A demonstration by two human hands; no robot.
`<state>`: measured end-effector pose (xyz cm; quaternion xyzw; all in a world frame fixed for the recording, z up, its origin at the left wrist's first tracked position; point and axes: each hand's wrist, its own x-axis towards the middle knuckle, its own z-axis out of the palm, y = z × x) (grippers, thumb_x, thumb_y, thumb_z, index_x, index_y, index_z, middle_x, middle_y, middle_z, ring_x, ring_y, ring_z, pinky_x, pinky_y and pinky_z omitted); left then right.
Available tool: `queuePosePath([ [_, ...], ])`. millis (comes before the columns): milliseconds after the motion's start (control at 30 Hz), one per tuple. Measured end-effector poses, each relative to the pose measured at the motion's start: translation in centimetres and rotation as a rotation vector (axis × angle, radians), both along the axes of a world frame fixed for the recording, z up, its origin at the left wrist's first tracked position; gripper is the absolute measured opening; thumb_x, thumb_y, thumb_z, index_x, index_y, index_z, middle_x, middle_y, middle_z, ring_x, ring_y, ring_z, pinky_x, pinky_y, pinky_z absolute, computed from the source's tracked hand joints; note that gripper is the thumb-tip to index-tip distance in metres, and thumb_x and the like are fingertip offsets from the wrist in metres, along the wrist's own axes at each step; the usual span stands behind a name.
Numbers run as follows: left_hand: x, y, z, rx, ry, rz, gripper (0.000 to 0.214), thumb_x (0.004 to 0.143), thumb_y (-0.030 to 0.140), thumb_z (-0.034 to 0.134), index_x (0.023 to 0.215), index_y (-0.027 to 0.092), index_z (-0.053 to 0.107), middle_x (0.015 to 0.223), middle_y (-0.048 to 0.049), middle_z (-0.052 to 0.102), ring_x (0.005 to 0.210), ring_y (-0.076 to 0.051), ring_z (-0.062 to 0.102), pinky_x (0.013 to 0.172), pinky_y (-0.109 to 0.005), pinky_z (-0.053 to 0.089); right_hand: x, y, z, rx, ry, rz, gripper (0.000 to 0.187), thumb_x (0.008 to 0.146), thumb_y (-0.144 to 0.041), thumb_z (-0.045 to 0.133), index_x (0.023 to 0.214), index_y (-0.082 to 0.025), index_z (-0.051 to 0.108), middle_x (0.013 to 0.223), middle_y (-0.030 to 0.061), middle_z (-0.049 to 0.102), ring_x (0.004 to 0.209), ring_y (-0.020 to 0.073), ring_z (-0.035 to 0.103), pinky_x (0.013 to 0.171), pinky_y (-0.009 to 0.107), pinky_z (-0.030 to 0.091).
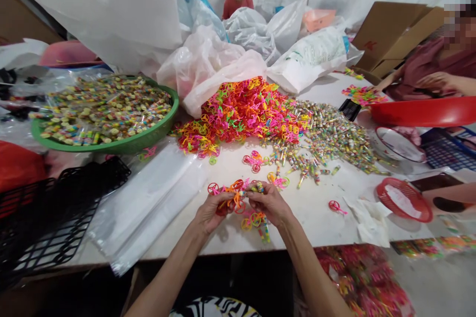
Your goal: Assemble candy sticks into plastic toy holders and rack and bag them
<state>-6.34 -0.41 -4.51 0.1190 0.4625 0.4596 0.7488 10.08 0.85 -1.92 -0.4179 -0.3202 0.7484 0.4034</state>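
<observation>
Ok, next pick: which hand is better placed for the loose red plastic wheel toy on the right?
Right, probably: the right hand sits nearer the red plastic wheel toy than the left hand does. Both are busy, though, their fingers pinching orange and red plastic toys.

The white counter (pixel 316 223) is pretty crowded here, lol. There's a big tangled heap of neon plastic trinkets (pixel 238 114) right in the middle, with a spill of little wrapped striped tubes (pixel 330 141) running off its right side. A round green basket (pixel 163 119) sits left of the heap, flat clear plastic bags (pixel 148 208) lie in front of it, and a small red basket (pixel 405 200) sits near the right edge beside some crumpled white paper (pixel 368 220).
</observation>
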Motion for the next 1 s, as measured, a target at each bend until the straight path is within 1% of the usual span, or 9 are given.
queuePosePath([
  [133,0.3,0.1,0.2,-0.034,-0.030,-0.028,0.010,0.051,0.012,0.069,0.059,0.012,0.064,0.053,0.0000,0.061,0.043,-0.006,0.050,0.041,-0.017,0.037,0.1,-0.1,-0.2,-0.006,0.002,-0.010,0.020,0.057,-0.021,0.076,0.071,-0.015,0.064,0.049,-0.0044,0.056,0.037,0.0051,0.045,0.038,0.016,0.033],
  [333,1.0,0.1,0.7,-0.002,-0.009,-0.010,0.013,0.050,0.014,0.071,0.058,0.012,0.060,0.050,0.0025,0.058,0.040,-0.004,0.044,0.039,-0.017,0.032,-0.1,-0.3,-0.1,-0.009,0.010,-0.034,0.021,0.056,-0.023,0.077,0.069,-0.015,0.063,0.047,-0.0046,0.054,0.037,0.0054,0.044,0.037,0.016,0.033],
  [467,1.5,0.0,1.0,0.042,0.048,0.007,0.016,0.050,0.015,0.073,0.057,0.013,0.058,0.048,0.0035,0.056,0.040,-0.004,0.044,0.039,-0.017,0.030,-0.1,-0.9,0.4,0.072,-0.107,-0.115,0.020,0.056,-0.025,0.076,0.064,-0.016,0.061,0.046,-0.0046,0.053,0.040,0.0073,0.045,0.039,0.019,0.036],
  [667,2.4,0.6,1.1,0.141,0.149,0.021,0.020,0.052,0.017,0.075,0.053,0.013,0.055,0.042,0.0045,0.050,0.039,-0.005,0.043,0.038,-0.018,0.029,-0.1,-0.9,-0.1,0.229,-0.399,-0.176,0.018,0.063,-0.031,0.071,0.063,-0.016,0.061,0.044,-0.0045,0.050,0.039,0.0077,0.040,0.040,0.021,0.032],
  [733,2.3,1.1,1.3,0.169,0.160,0.010,0.019,0.054,0.022,0.074,0.058,0.012,0.059,0.046,0.0024,0.053,0.041,-0.006,0.046,0.039,-0.018,0.031,0.6,0.0,-0.3,0.226,-0.429,-0.163,0.020,0.065,-0.035,0.069,0.066,-0.017,0.061,0.044,-0.0042,0.049,0.040,0.0088,0.041,0.040,0.021,0.032],
  [800,1.6,1.6,1.6,0.170,0.123,0.028,0.020,0.060,0.026,0.071,0.071,0.011,0.063,0.061,-0.0020,0.061,0.049,-0.009,0.053,0.042,-0.020,0.037,1.8,1.2,-0.2,0.294,-0.507,-0.183,0.022,0.067,-0.039,0.066,0.068,-0.017,0.062,0.051,-0.0018,0.052,0.046,0.0112,0.046,0.043,0.023,0.035],
  [867,0.4,1.9,1.9,0.135,0.029,0.048,0.023,0.064,0.022,0.064,0.084,0.012,0.063,0.080,-0.0061,0.064,0.059,-0.013,0.058,0.049,-0.024,0.044,3.0,2.1,0.3,0.459,-0.681,-0.296,0.022,0.068,-0.041,0.064,0.068,-0.019,0.063,0.071,0.0033,0.059,0.065,0.0157,0.053,0.052,0.024,0.039],
  [933,-0.8,2.0,2.2,0.100,-0.064,0.039,0.030,0.063,0.015,0.059,0.093,0.013,0.062,0.088,-0.0076,0.063,0.066,-0.015,0.061,0.054,-0.027,0.047,3.7,2.5,1.0,0.567,-0.816,-0.407,0.021,0.069,-0.041,0.063,0.073,-0.020,0.064,0.088,0.0057,0.059,0.081,0.0190,0.052,0.058,0.025,0.040],
  [1000,-1.5,1.9,2.5,0.106,-0.103,0.003,0.036,0.063,0.012,0.055,0.098,0.014,0.060,0.085,-0.0066,0.062,0.064,-0.015,0.060,0.052,-0.027,0.046,3.2,2.0,1.6,0.507,-0.783,-0.372,0.024,0.070,-0.040,0.062,0.083,-0.020,0.064,0.080,0.0041,0.058,0.073,0.0171,0.052,0.054,0.024,0.038],
])
